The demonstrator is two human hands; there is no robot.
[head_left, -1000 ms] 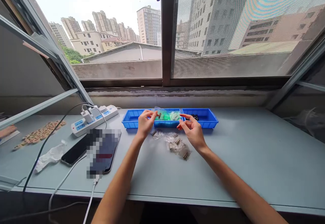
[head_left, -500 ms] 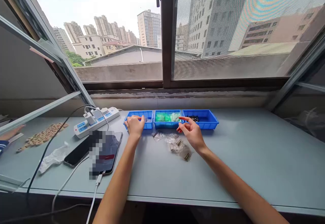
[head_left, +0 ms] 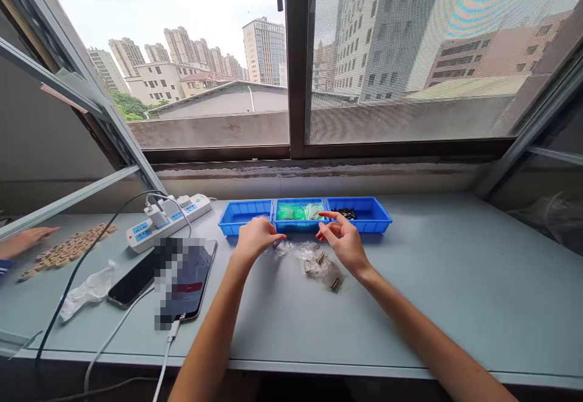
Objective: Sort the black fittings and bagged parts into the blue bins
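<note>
My left hand (head_left: 257, 239) hovers at the front of the left blue bin (head_left: 232, 227), thumb stretched toward a small clear plastic bag (head_left: 283, 247) with dark bits in it. Its fingers are partly hidden, but nothing shows in its grasp. Beside the front right of the middle blue bin (head_left: 298, 226), my right hand (head_left: 342, 241) is held with fingers bent and apart, and I see nothing in it. Below and between the hands lie clear bags of small metal pieces (head_left: 321, 265) on the table. Green and pale packets (head_left: 294, 211) fill the middle bin.
Black parts (head_left: 348, 213) lie in the right blue bin (head_left: 376, 224). To the left are a power strip (head_left: 168, 223), two phones with cables, crumpled plastic (head_left: 88, 292) and many small wooden pieces (head_left: 68, 250). Another person's hand (head_left: 27, 241) is at the far left.
My left hand has moved out of the left bin, toward me and to the right, near the small bag. My right hand stays about where it was. The other person's hand reaches further in.
</note>
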